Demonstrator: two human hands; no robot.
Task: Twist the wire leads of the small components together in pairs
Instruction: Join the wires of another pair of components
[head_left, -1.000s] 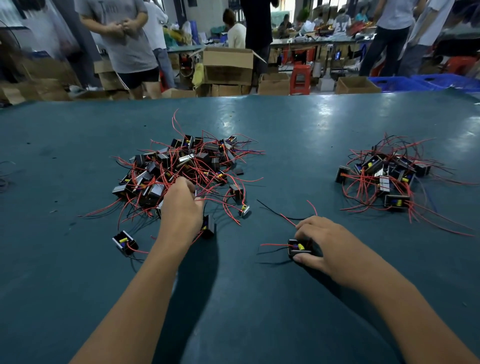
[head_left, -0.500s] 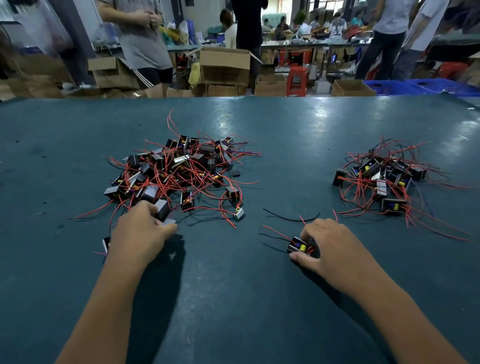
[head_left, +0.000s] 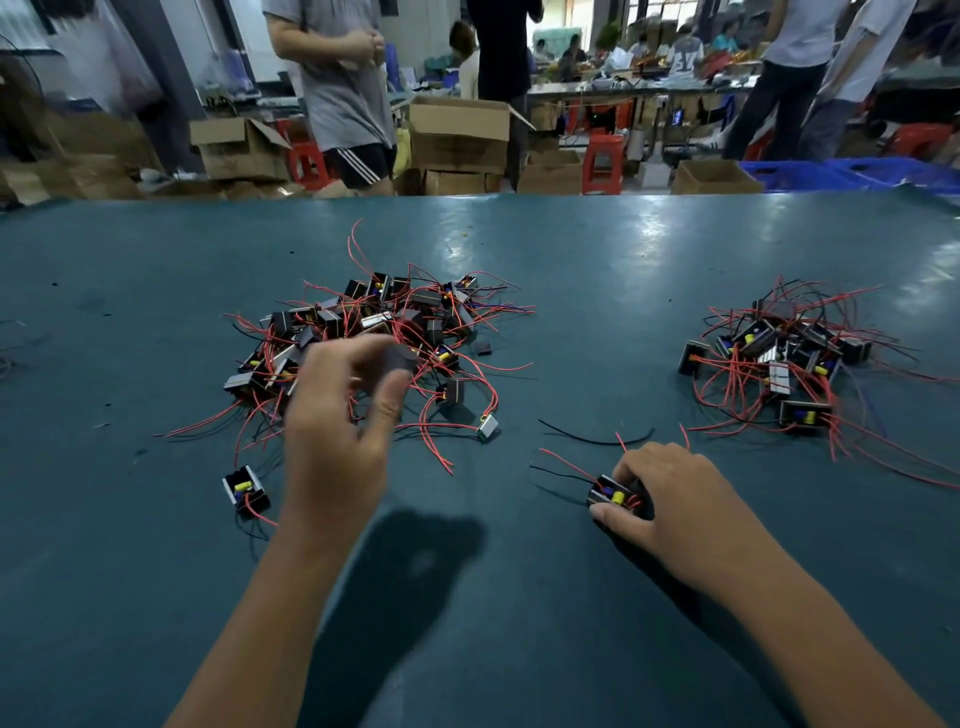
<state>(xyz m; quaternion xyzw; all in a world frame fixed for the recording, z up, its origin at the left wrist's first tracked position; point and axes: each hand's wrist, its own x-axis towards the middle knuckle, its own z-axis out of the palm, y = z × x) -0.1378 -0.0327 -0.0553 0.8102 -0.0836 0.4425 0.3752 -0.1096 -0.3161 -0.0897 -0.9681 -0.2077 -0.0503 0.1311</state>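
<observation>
1. the left hand (head_left: 343, 431) is raised off the surface, blurred, fingers loosely curled, forearm reaching forward.
2. the right hand (head_left: 670, 499) lies low, fingers and thumb curled in a pinch.

Two component piles (head_left: 374, 332) (head_left: 774, 353), two hands (head_left: 337, 447) (head_left: 670, 499).

Teal table (head_left: 571, 249), cardboard boxes (head_left: 460, 135) (open), red stools (head_left: 602, 163)

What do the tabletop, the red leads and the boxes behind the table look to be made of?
Tabletop: a smooth teal sheet or coating, semi-gloss, since it mirrors the room light in pale patches. Red leads: thin wire in red, probably plastic, insulation; they curl freely. Boxes: plain brown corrugated cardboard, matte, flaps folded open.
</observation>
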